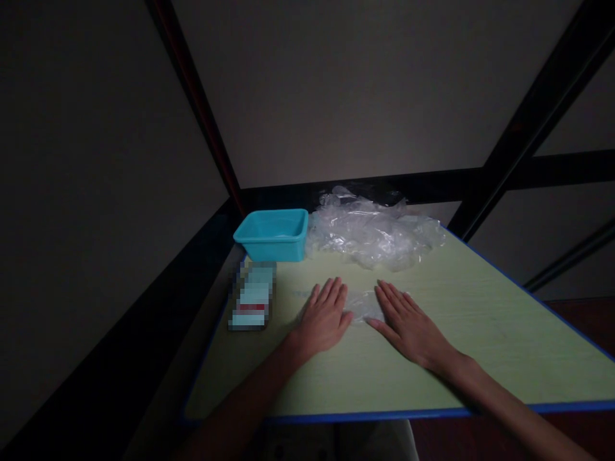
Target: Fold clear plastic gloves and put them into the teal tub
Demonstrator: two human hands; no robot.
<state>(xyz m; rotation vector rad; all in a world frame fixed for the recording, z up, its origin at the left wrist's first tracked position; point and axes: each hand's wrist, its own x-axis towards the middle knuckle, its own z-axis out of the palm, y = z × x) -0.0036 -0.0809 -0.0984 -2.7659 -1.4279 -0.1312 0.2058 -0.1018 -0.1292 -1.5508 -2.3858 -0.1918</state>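
A clear plastic bag [362,306] lies flattened on the table [446,384], partly covered by my two hands. My left hand [325,317] rests palm down on the bag's left part, fingers stretched forward and nothing gripped. On the right side of the bag, my right hand [406,323] also lies flat, its fingers extended and its thumb pointing inward. Between the hands, the bag's thin, shiny middle shows. Its outer ends are mostly hidden beneath the palms.
A heap of crumpled clear plastic bags [375,230] sits at the table's back. Left of it stands a turquoise plastic basin [276,248]. A phone-shaped object [254,294], blurred out, lies near the left edge. Walls border the table behind and at left.
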